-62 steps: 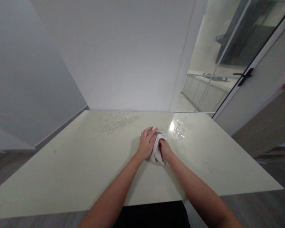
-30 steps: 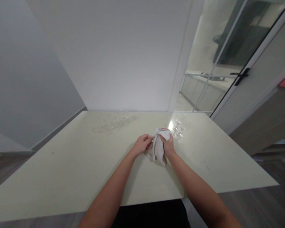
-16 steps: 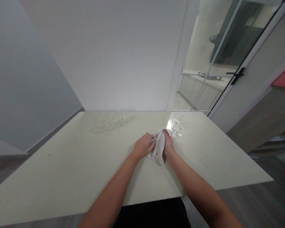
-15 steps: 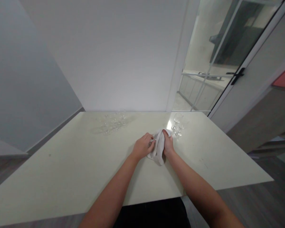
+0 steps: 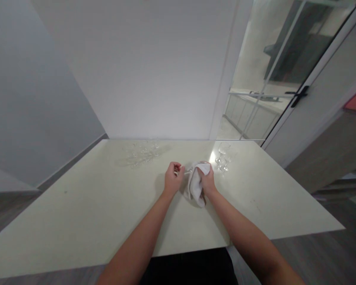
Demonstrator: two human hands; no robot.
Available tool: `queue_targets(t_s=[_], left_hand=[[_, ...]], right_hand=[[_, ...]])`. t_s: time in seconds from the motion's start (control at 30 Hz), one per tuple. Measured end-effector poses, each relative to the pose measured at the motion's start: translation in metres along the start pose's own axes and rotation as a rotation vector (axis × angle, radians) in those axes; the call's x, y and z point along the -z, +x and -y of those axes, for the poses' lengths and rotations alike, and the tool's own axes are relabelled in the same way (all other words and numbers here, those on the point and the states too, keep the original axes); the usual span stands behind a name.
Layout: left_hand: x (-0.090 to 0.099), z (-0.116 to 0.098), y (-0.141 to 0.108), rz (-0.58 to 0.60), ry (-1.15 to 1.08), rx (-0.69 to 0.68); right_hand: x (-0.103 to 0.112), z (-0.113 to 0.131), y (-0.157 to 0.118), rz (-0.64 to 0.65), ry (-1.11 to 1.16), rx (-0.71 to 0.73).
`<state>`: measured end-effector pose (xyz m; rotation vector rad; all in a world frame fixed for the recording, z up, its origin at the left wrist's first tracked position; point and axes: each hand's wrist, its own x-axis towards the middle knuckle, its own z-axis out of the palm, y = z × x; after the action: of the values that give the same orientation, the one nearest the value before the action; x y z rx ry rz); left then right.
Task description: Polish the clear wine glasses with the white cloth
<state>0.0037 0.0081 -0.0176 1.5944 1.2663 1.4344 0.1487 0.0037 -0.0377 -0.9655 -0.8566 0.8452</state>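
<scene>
My left hand [image 5: 172, 178] is closed at the foot end of a clear stemmed glass [image 5: 188, 171], its fingers pinched. The glass lies sideways in the air above the table, and its other end disappears into a whitish cloth [image 5: 195, 183]. My right hand [image 5: 207, 179] grips that cloth, with the thumb pressed into a fold. A loose part of the cloth hangs down toward the tabletop. How much of the glass the cloth covers is hidden.
Several clear glasses [image 5: 145, 152] stand at the back left of the pale table [image 5: 86, 213]. A few more stemmed glasses [image 5: 224, 158] stand just beyond my right hand. A white wall panel [image 5: 154, 79] and a glazed door [image 5: 255, 79] rise behind the table.
My left hand has drawn back left from the cloth, so a bit of the glass now shows between hand and cloth. My right hand stays on the cloth, its thumb shifted.
</scene>
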Motion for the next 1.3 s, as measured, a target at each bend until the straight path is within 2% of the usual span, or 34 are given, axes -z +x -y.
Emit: queue_targets(t_s=[0.07, 0.1, 0.13, 0.2, 0.27, 0.3, 0.43, 0.5, 0.57, 0.67, 0.73, 0.8, 0.87, 0.97, 1.03, 1.1, 1.2, 1.23, 1.3], left_hand=[[0.001, -0.006, -0.005, 0.03, 0.182, -0.266], [0.001, -0.008, -0.007, 0.065, 0.241, -0.346], [0.001, -0.009, -0.009, 0.094, 0.276, -0.389], [-0.001, -0.009, -0.011, 0.123, 0.289, -0.377], [-0.005, -0.005, -0.01, 0.136, 0.213, -0.249], [-0.007, -0.001, -0.009, 0.144, 0.137, -0.141], [-0.015, 0.014, -0.001, 0.208, -0.206, 0.38], [-0.015, 0.017, 0.001, 0.215, -0.252, 0.458], [-0.012, 0.015, 0.001, 0.149, -0.188, 0.341], [-0.008, 0.008, -0.002, 0.054, 0.034, 0.0], [-0.008, 0.004, -0.005, 0.082, 0.157, -0.162], [-0.01, 0.003, -0.006, 0.144, 0.184, -0.177], [-0.012, 0.005, -0.005, 0.199, 0.098, -0.02], [-0.013, 0.009, -0.002, 0.318, -0.146, 0.369], [-0.012, 0.009, 0.001, 0.374, -0.239, 0.498], [-0.011, 0.007, 0.001, 0.327, -0.224, 0.429], [-0.008, 0.001, -0.001, 0.184, -0.066, 0.105], [-0.008, -0.001, -0.003, 0.174, 0.01, -0.014], [-0.007, -0.004, -0.008, 0.232, 0.181, -0.219]], right_hand=[[0.002, -0.004, 0.002, -0.074, 0.052, -0.12], [0.003, -0.005, 0.003, -0.104, 0.073, -0.169], [0.004, -0.006, 0.004, -0.124, 0.089, -0.2], [0.005, -0.006, 0.005, -0.136, 0.114, -0.214], [0.006, -0.005, 0.006, -0.125, 0.132, -0.196], [0.006, -0.004, 0.006, -0.112, 0.138, -0.177], [0.004, -0.002, 0.004, -0.005, 0.128, -0.047], [0.002, -0.002, 0.003, 0.041, 0.111, -0.008], [0.0, -0.005, 0.003, 0.038, 0.1, -0.026], [0.0, -0.011, 0.005, -0.051, 0.13, -0.121], [0.001, -0.014, 0.007, -0.102, 0.162, -0.174], [0.003, -0.015, 0.009, -0.122, 0.174, -0.195], [0.003, -0.013, 0.008, -0.115, 0.151, -0.176], [0.002, -0.008, 0.005, -0.062, 0.07, -0.071], [0.001, -0.005, 0.003, -0.022, 0.029, -0.005], [0.0, -0.004, 0.002, -0.013, 0.024, 0.01], [0.001, -0.006, 0.004, -0.049, 0.053, -0.029], [0.002, -0.008, 0.005, -0.07, 0.061, -0.043], [0.004, -0.009, 0.008, -0.109, 0.072, -0.063]])
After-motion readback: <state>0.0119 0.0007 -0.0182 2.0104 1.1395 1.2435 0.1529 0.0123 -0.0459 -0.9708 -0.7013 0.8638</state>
